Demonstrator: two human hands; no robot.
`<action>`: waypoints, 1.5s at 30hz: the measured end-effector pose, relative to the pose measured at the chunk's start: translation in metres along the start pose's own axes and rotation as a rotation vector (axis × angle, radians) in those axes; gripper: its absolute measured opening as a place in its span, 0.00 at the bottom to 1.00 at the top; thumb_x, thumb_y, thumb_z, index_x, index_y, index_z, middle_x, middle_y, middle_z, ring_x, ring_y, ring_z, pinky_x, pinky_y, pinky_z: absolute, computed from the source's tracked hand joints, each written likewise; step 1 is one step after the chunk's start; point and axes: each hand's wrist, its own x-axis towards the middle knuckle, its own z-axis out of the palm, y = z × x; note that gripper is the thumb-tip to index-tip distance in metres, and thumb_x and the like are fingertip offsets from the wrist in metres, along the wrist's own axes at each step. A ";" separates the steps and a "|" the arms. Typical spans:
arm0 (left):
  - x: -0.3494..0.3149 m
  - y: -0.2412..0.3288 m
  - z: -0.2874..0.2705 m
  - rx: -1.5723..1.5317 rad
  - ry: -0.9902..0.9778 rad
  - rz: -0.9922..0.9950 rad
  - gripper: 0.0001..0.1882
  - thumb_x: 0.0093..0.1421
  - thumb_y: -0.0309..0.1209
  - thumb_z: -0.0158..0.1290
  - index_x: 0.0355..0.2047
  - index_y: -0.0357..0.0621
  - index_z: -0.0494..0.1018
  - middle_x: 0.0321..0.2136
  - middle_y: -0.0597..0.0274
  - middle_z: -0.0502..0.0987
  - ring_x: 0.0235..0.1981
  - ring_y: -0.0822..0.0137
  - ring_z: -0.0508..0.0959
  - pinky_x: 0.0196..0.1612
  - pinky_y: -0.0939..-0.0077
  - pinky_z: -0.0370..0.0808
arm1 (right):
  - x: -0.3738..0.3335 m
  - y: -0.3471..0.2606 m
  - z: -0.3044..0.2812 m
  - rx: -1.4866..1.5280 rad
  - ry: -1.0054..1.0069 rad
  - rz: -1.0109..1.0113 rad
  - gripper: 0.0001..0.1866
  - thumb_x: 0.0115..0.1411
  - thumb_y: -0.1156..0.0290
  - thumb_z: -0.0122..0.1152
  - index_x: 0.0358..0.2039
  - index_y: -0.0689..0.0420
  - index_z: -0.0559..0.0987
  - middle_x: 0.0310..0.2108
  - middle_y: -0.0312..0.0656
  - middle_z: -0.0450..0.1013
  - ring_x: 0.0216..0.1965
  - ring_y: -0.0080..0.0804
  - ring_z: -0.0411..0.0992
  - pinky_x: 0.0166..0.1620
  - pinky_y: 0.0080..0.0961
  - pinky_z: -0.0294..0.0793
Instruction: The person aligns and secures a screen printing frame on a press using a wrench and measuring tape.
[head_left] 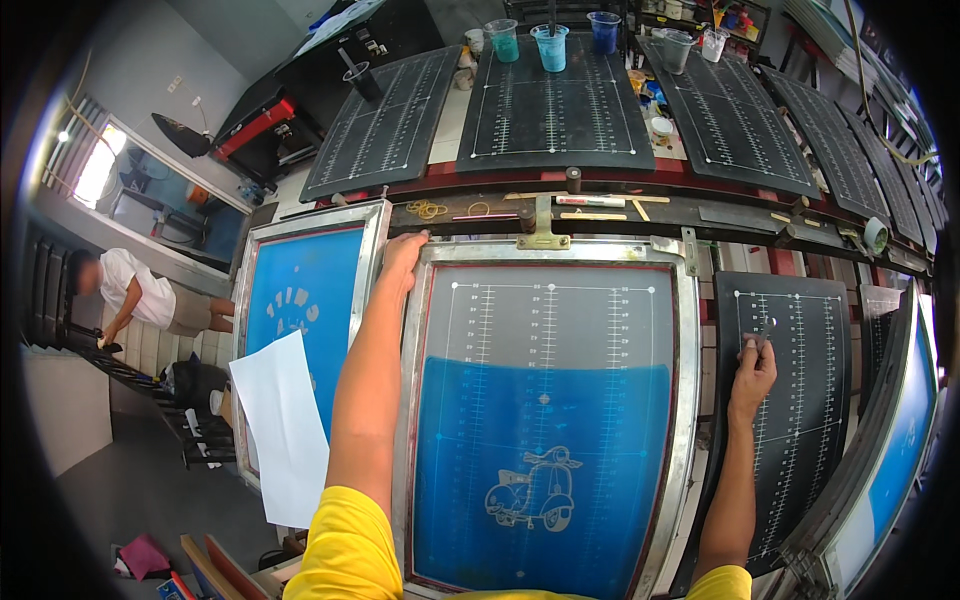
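Observation:
A silk-screen frame (688,400) with a metal border and blue mesh lies in front of me, carrying a scooter picture (532,490) in its lower part. My left hand (402,262) grips its upper left corner, fingers curled at the edge. Through the clear upper mesh, a dark board with white ruled scales shows underneath. Over the dark ruled platen (800,400) to the right, my right hand (752,380) is closed round a small metal tool (768,328) with a shiny rounded end, perhaps a wrench. A metal hinge clamp (543,228) sits at the frame's far edge.
Another blue screen (262,262) stands at left, with a white paper sheet (285,430) across it. Beyond the rail are more dark platens (555,115) and ink cups (550,48). A marker (590,201) lies on the rail. A tilted screen (895,450) is at far right; another person (150,295) bends at left.

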 end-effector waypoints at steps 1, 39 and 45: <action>0.000 -0.002 -0.002 -0.027 -0.007 0.019 0.10 0.59 0.28 0.53 0.38 0.35 0.75 0.36 0.53 0.77 0.39 0.63 0.75 0.45 0.69 0.71 | 0.000 -0.001 0.000 -0.007 -0.003 0.002 0.08 0.63 0.75 0.49 0.34 0.63 0.76 0.23 0.29 0.65 0.25 0.15 0.61 0.29 0.15 0.60; -0.008 -0.015 -0.009 0.059 0.035 0.197 0.12 0.65 0.32 0.47 0.40 0.35 0.73 0.35 0.61 0.75 0.38 0.71 0.71 0.45 0.76 0.66 | 0.005 -0.082 0.043 0.247 -0.223 0.157 0.12 0.65 0.66 0.52 0.26 0.56 0.73 0.19 0.29 0.65 0.15 0.09 0.54 0.15 0.11 0.50; -0.009 -0.017 -0.022 0.203 -0.054 0.179 0.21 0.68 0.42 0.41 0.46 0.34 0.68 0.40 0.54 0.74 0.42 0.66 0.71 0.48 0.71 0.66 | -0.014 -0.113 0.134 -0.103 -0.535 -0.077 0.12 0.62 0.66 0.54 0.33 0.63 0.79 0.21 0.36 0.72 0.23 0.21 0.66 0.30 0.20 0.66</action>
